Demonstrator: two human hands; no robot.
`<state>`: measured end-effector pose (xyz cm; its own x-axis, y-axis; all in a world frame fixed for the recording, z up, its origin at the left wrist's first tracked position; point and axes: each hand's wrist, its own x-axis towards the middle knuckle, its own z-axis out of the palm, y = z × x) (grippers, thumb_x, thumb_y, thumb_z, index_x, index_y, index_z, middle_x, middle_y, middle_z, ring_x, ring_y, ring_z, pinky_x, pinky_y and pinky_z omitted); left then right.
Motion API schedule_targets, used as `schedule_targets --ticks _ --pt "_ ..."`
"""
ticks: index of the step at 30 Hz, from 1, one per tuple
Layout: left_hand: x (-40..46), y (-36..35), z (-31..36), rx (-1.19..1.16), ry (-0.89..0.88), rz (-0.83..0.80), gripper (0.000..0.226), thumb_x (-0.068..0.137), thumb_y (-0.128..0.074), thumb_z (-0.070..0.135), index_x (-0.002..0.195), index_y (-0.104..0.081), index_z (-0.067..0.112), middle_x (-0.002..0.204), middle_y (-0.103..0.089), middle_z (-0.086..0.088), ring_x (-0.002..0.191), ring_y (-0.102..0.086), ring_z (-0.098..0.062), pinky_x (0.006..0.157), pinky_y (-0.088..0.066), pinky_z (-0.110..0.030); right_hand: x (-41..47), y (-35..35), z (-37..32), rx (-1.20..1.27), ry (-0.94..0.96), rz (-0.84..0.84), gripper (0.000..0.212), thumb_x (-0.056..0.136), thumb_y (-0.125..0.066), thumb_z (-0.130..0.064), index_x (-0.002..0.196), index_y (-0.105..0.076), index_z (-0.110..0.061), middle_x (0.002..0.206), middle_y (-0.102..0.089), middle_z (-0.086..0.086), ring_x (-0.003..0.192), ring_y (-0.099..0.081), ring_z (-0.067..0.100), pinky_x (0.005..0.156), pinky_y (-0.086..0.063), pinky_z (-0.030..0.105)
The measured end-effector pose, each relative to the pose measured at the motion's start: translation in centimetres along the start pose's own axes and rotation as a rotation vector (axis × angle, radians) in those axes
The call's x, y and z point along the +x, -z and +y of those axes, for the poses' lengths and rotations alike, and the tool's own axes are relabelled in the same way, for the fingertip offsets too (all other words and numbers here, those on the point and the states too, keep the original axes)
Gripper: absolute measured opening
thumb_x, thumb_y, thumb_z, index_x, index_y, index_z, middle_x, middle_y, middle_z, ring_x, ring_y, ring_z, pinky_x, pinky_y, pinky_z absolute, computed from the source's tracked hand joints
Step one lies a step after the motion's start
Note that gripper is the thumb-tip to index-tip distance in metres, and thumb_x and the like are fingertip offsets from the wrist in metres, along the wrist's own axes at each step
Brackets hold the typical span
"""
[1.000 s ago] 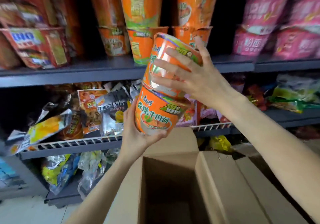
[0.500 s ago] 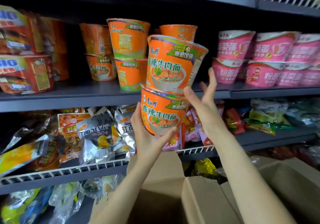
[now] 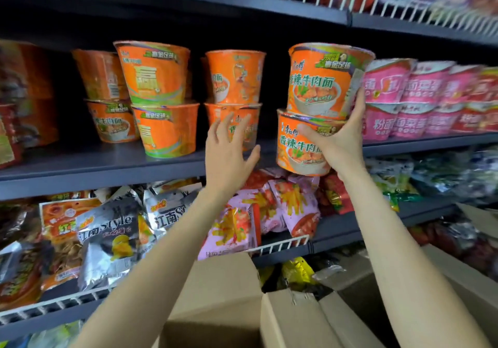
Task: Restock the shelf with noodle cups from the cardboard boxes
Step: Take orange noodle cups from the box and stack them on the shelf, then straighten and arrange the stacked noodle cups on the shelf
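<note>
The right hand (image 3: 340, 143) is gripping two stacked noodle cups (image 3: 318, 105) at the shelf (image 3: 107, 164) edge — the left hand (image 3: 227, 149) is hovering, fingers spread, holding nothing

Even, fairly bright light from the front, deep shadow at the back of the shelf (image 3: 102, 164), soft motion blur overall, strongest on the pink cups (image 3: 431, 97) at right and far left edge, wide-angle bending of shelf lines, glare on foil bags (image 3: 107, 240)
</note>
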<state>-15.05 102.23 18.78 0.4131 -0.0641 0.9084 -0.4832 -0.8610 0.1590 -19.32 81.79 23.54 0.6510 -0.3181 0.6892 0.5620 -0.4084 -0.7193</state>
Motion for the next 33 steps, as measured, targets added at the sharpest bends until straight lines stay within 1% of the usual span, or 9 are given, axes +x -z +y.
schedule_targets --ticks 3,8,12,17,19,23,27,30,33 --pt "1.2 -1.1 -1.4 0.098 0.087 -0.083 0.067 0.084 -0.064 0.036 0.143 -0.038 0.017 0.147 -0.030 -0.024 0.126 -0.035 -0.046 0.097 -0.038 -0.051 2.4 -1.2 0.8 -0.089 0.017 0.027 0.122 0.065 -0.085 -0.035 0.151 0.001 -0.030 0.151 -0.021 0.007 0.126 -0.032 0.008 0.102 -0.028 0.028" --pt "1.6 -1.8 -2.8 0.042 0.173 -0.131 0.075 0.086 -0.066 0.031 0.148 -0.025 0.028 0.149 -0.021 -0.021 0.117 -0.042 -0.042 0.076 -0.053 -0.047 6.1 -5.6 3.6 -0.153 0.017 0.041 0.121 0.066 -0.083 -0.042 0.151 0.002 -0.031 0.152 -0.013 0.019 0.137 -0.028 0.031 0.107 -0.029 0.045" --pt "1.2 -2.3 -3.9 0.069 0.101 -0.136 0.076 0.088 -0.065 0.031 0.149 -0.021 0.026 0.148 -0.022 -0.023 0.110 -0.050 -0.040 0.089 -0.046 -0.046 8.1 -9.1 6.6 -0.256 -0.006 -0.035 0.110 0.075 -0.070 -0.056 0.151 0.007 -0.032 0.154 0.003 0.025 0.140 -0.017 0.043 0.111 -0.023 0.055" --pt "1.1 -2.8 -4.4 0.004 0.082 -0.141 0.072 0.091 -0.061 0.026 0.150 -0.020 0.029 0.151 -0.017 -0.020 0.125 -0.042 -0.036 0.091 -0.049 -0.048 7.9 -10.5 8.0 -0.468 0.014 -0.139 0.081 0.096 -0.044 -0.046 0.150 0.013 -0.025 0.156 0.014 0.020 0.146 0.007 0.033 0.115 -0.003 0.057" --pt "1.1 -2.7 -4.5 -0.052 0.073 -0.155 0.069 0.093 -0.058 0.026 0.149 -0.020 0.032 0.154 -0.015 -0.015 0.131 -0.038 -0.034 0.090 -0.051 -0.044 6.2 -10.1 7.7 -0.396 0.069 -0.051 0.068 0.099 -0.040 -0.036 0.152 0.001 -0.023 0.158 0.005 0.018 0.146 0.003 0.031 0.117 -0.004 0.054" --pt "0.8 0.1 -4.5 -0.171 0.020 -0.149 0.047 0.094 -0.055 0.026 0.139 -0.043 0.025 0.150 -0.028 -0.008 0.125 -0.043 -0.021 0.084 -0.045 -0.025 0.8 -9.9 4.5 -0.135 0.335 0.155 0.040 0.097 -0.041 -0.019 0.136 -0.045 -0.011 0.139 -0.046 0.007 0.129 -0.039 0.020 0.108 -0.031 0.033" --pt "-0.8 6.1 -7.0 -0.014 -0.194 0.040 0.029 0.089 -0.053 0.024 0.114 -0.064 0.013 0.120 -0.057 -0.006 0.106 -0.050 -0.019 0.082 -0.037 -0.020 -3.1 -12.4 -1.1 -0.012 0.550 -0.036 0.024 0.095 -0.045 -0.011 0.112 -0.062 -0.008 0.104 -0.065 -0.001 0.097 -0.060 0.012 0.083 -0.050 0.028" --pt "-1.4 10.8 -11.8 0.135 -0.226 0.153 0.024 0.087 -0.053 0.018 0.104 -0.067 0.009 0.104 -0.065 -0.005 0.095 -0.056 -0.025 0.083 -0.043 -0.031 -4.9 -16.0 -4.6 -0.032 0.725 -0.194 0.025 0.092 -0.045 -0.011 0.104 -0.066 -0.010 0.091 -0.070 -0.001 0.085 -0.066 0.014 0.070 -0.053 0.033" --pt "-1.2 14.4 -18.0 0.296 -0.083 0.138 0.027 0.087 -0.052 0.022 0.107 -0.064 0.010 0.101 -0.066 -0.004 0.094 -0.056 -0.029 0.080 -0.042 -0.037 -6.2 -21.0 -6.6 -0.203 1.029 -0.278 0.025 0.083 -0.050 -0.008 0.098 -0.070 -0.011 0.091 -0.070 0.001 0.089 -0.063 0.023 0.078 -0.049 0.032"
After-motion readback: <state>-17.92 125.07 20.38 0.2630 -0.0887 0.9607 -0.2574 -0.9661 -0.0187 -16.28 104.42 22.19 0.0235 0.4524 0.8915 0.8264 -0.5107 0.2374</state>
